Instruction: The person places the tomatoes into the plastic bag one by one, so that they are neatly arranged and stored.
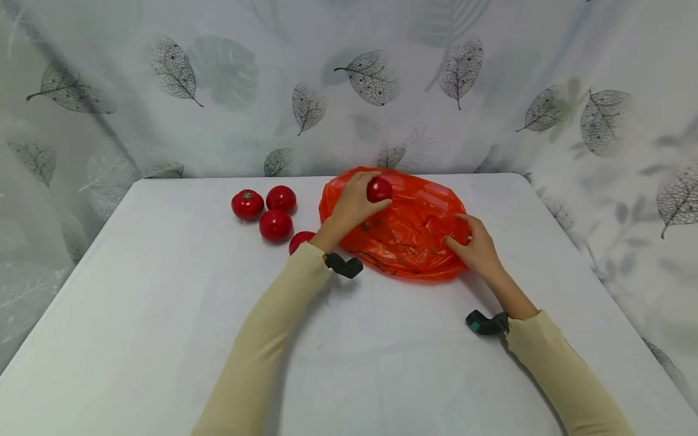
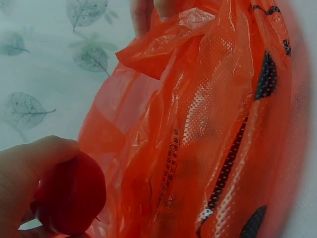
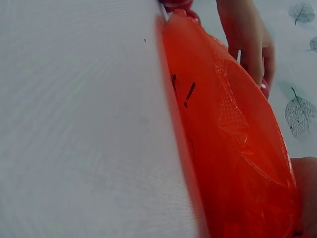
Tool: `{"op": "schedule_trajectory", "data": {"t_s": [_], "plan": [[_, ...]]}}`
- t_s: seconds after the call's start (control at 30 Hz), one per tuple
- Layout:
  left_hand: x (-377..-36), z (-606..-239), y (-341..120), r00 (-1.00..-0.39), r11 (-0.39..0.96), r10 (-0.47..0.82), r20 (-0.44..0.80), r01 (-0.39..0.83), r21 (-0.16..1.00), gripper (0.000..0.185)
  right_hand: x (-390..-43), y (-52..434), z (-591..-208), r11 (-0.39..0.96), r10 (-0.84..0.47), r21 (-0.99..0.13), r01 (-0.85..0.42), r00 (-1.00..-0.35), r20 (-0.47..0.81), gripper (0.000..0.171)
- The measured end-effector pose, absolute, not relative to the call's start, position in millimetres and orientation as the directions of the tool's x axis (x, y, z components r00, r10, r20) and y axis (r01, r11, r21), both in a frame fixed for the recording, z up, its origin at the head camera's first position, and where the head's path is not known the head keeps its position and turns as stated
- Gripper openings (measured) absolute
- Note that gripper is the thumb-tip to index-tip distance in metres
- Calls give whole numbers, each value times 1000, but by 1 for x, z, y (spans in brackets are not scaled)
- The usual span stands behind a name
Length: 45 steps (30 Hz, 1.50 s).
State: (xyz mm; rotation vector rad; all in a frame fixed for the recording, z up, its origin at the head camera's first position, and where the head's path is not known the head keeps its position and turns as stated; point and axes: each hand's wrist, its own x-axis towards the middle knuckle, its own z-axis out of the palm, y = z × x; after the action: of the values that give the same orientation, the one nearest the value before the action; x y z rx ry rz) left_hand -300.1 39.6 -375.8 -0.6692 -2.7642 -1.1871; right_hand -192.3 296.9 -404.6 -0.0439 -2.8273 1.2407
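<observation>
Two arms in pale yellow sleeves (image 1: 256, 345) reach out over a white worktop (image 1: 136, 315). Each wrist has a small dark camera (image 1: 345, 265) strapped on.

The right hand (image 1: 475, 247) comes first. It rests on the near right edge of an orange bag (image 1: 409, 233). Its fingers (image 1: 455, 242) curl a little and press down on the thin plastic. I cannot tell if they pinch it or just hold it flat.

The bag lies crumpled in the middle of the worktop, a bit toward the back. It has black marks printed on it. In the left wrist view the plastic (image 2: 208, 129) is wrinkled and shiny, with a fold standing up near the top. In the right wrist view the bag (image 3: 233, 148) fills the right side, lying on the white cloth (image 3: 74, 124).

The left hand (image 1: 354, 203) is over the far left part of the bag. Its fingers (image 1: 376, 204) and thumb wrap round a red tomato (image 1: 378, 189). The tomato is just above the bag, close to it. In the left wrist view the tomato (image 2: 72, 196) sits in the hand's grip, right beside the orange plastic.

Four more tomatoes (image 1: 272, 212) sit on the worktop to the left of the bag. They are close together. One (image 1: 301, 240) is partly hidden behind the left sleeve.

At the back hangs a white curtain (image 1: 371, 79) with grey leaves.
</observation>
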Motion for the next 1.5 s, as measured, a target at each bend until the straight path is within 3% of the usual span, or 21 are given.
{"op": "schedule_trajectory", "data": {"t_s": [0.73, 1.5], "plan": [[-315, -384, 48, -934, 699, 323, 152, 344, 627, 67, -198, 292, -406, 687, 22, -726, -32, -998, 65, 58], [-316, -388, 53, -943, 746, 333, -14, 255, 616, 72, -190, 296, -410, 677, 32, -735, -48, -995, 95, 58]]}}
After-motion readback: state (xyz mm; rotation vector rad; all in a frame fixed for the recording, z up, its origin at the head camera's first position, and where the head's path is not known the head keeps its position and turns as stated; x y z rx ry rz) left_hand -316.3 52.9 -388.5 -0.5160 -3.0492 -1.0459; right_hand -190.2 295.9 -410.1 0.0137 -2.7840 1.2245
